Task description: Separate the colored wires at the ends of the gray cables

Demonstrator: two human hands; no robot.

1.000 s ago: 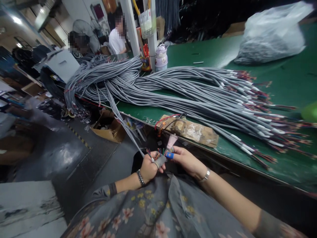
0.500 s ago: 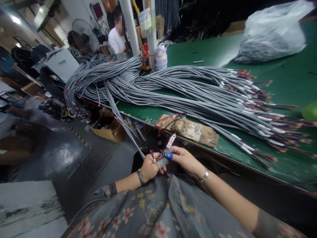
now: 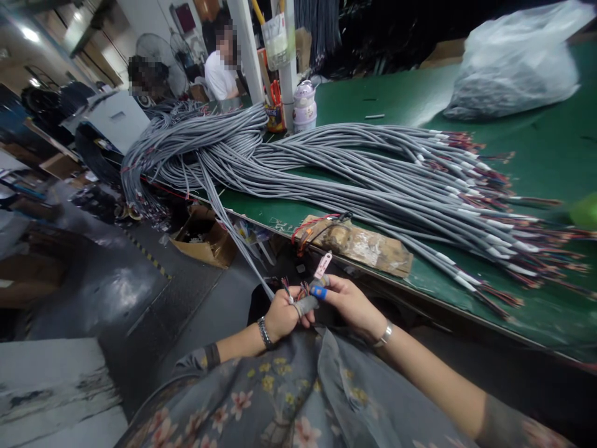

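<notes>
My left hand (image 3: 282,316) is closed around the ends of grey cables (image 3: 262,280), close to my lap. Thin coloured wires (image 3: 303,290) fan out above its fingers, and grey wrapping covers one finger. Touching or nearly touching these wires, my right hand (image 3: 344,298) is closed in a pinch, with blue tape round the thumb. From its fingertips a small pink flat strip (image 3: 322,266) with a hole at its end sticks up; its lower end is hidden. Whether the right fingers also grip a wire, I cannot tell.
Long grey cables with stripped coloured ends lie across the green table (image 3: 396,93). A worn cardboard piece (image 3: 377,250) with a clip lies at the near edge. Behind are a plastic bag (image 3: 508,68), a lilac bottle (image 3: 305,107), a post and a person (image 3: 220,74). A cardboard box (image 3: 205,239) stands below.
Both hands stay nearly in place, with only slight finger movement at the wires. The view has shifted very little.
</notes>
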